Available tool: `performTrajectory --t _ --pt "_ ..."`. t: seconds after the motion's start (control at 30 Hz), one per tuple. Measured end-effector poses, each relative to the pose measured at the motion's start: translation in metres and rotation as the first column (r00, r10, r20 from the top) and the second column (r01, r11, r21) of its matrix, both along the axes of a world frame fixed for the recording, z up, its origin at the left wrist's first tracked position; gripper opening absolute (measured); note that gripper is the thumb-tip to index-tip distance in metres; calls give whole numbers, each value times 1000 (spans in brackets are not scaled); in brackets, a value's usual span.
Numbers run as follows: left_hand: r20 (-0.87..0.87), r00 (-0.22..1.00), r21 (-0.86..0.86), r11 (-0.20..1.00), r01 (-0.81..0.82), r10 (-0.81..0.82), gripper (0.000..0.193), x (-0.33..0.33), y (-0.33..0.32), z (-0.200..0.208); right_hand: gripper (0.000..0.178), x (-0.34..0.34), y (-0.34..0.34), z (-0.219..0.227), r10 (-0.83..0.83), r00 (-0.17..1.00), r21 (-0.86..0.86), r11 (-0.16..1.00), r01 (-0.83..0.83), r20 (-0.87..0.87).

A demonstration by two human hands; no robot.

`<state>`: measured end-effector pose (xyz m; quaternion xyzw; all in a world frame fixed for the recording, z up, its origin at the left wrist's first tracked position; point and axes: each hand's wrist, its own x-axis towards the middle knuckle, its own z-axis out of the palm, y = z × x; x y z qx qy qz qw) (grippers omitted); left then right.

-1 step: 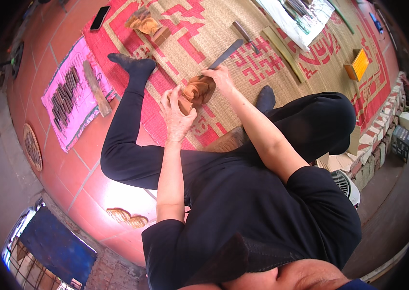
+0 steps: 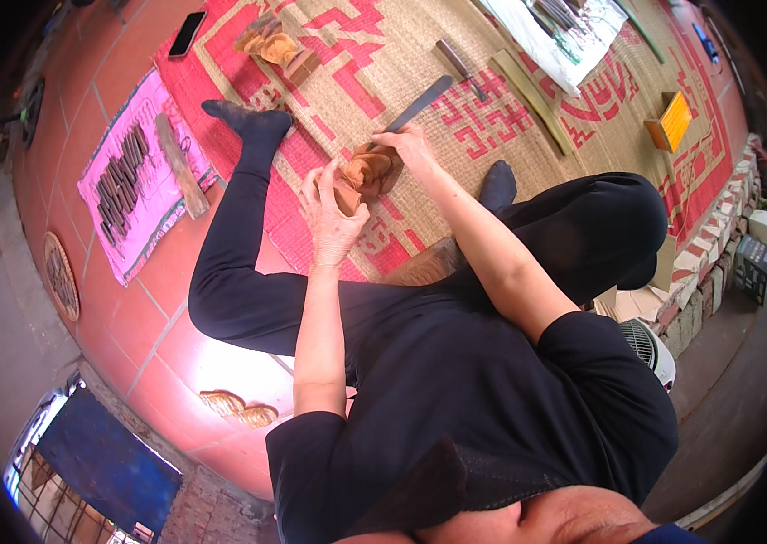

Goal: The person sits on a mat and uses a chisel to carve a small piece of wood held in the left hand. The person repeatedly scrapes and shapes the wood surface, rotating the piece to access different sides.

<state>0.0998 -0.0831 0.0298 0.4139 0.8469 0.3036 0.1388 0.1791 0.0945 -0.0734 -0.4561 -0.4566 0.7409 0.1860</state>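
A brown wood carving with curved, rounded shapes stands on the mat between my bent legs. My left hand is closed round its near, block-like base and steadies it. In my right hand is a long, flat, dark file, gripped near its lower end. The file slants away to the far right, and its low end lies at the top of the carving. My fingers hide the exact spot where file and wood meet.
A second carving rests on the woven mat at far left. A hammer, a wood strip and an orange block lie rightward. Several carving tools cover a pink cloth, beside a phone farther off.
My right hand and the file have shifted slightly left, closer in over the carving. The left hand and the carving stay where they were.
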Motion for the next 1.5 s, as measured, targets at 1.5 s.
performTrajectory --t 1.5 --pt "-125 954 -11 962 272 -271 88 16 -19 7 16 8 14 0 264 963 -96 961 -258 57"
